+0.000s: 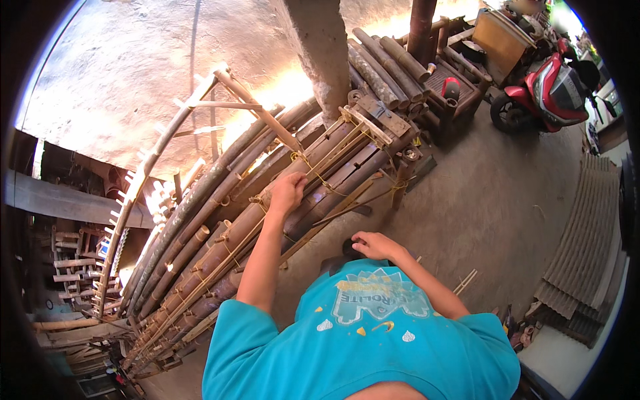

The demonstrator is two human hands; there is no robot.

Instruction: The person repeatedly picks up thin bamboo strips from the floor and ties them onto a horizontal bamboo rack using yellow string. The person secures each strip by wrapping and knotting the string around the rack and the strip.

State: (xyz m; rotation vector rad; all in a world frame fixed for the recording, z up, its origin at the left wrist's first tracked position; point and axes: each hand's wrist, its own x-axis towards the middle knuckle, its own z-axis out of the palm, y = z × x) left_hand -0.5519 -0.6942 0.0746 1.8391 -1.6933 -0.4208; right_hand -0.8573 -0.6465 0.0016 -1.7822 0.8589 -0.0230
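My left hand [287, 193] is over a long bundle of bamboo poles [230, 235], its fingers pinched together by a yellow cord [321, 179]. Whatever lies between those fingertips is too small to make out. The cord runs around the poles near a slanting bamboo piece [270, 123]. Close in front of my shirt, my right hand [377, 245] has loosely bent fingers, somewhat apart, with nothing visible in them. Beside its fingertips is a dark shape that I cannot identify. Thin yellow strips [193, 283] stretch along the bundle.
A curved bamboo frame with short pegs [143, 170] rises at the left. Behind the bundle stands a concrete post [320, 67], near stacked bamboo logs [383, 70]. A red motor scooter [550, 93] is parked at the far right. Corrugated sheets [583, 230] lie along the right side.
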